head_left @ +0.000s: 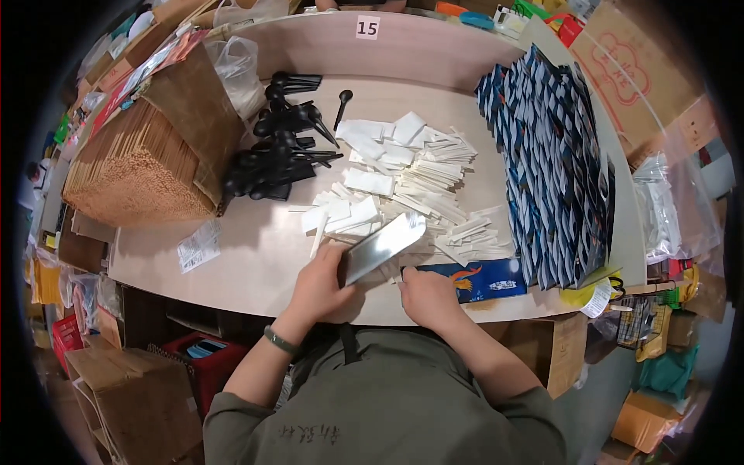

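Observation:
Near the table's front edge, my left hand grips a flat, shiny silver pouch, tilted up toward the right. Just right of it, my right hand is closed over the left end of a dark blue printed pouch, its fingertips partly hidden. Beyond both hands spreads a loose heap of small white paper packets and thin pale strips. Black plastic scoops lie in a pile left of the heap, with a single black scoop apart from them.
A thick stack of brown paper sheets or bags stands at the left, near a white printed slip. Many blue and silver pouches stand packed in rows at the right. A low panel borders the table's far side. Cardboard boxes sit below left.

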Motion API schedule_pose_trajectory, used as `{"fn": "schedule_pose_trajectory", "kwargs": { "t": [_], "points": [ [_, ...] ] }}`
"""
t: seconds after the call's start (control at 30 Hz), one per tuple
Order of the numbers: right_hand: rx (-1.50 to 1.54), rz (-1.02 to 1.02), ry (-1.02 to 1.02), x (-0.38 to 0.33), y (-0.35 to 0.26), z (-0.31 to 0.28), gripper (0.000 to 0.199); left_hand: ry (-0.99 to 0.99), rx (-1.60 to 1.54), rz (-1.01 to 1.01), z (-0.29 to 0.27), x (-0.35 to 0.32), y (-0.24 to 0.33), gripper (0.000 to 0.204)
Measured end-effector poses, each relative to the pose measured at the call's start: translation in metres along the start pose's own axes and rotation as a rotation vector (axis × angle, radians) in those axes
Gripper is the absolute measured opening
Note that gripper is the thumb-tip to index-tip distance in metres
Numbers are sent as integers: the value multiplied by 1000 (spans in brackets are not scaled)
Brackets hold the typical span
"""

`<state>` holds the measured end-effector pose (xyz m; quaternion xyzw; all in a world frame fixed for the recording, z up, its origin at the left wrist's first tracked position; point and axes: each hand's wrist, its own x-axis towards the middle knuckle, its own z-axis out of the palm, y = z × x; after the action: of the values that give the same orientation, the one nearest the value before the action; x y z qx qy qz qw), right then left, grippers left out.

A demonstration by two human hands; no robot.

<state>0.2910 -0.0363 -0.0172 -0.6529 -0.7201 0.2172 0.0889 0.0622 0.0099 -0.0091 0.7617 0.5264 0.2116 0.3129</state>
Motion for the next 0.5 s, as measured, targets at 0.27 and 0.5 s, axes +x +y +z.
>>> {"fn": "schedule_pose_trajectory", "kwargs": {
  "t": [0.27,0.5],
  "points": [
    [246,137,34,0,6,0,20,-190,222,45,-35,-50,-2,73],
    [256,-252,149,13,-32,8,14,-154,146,388,-31,-26,2,63]
  ]
}}
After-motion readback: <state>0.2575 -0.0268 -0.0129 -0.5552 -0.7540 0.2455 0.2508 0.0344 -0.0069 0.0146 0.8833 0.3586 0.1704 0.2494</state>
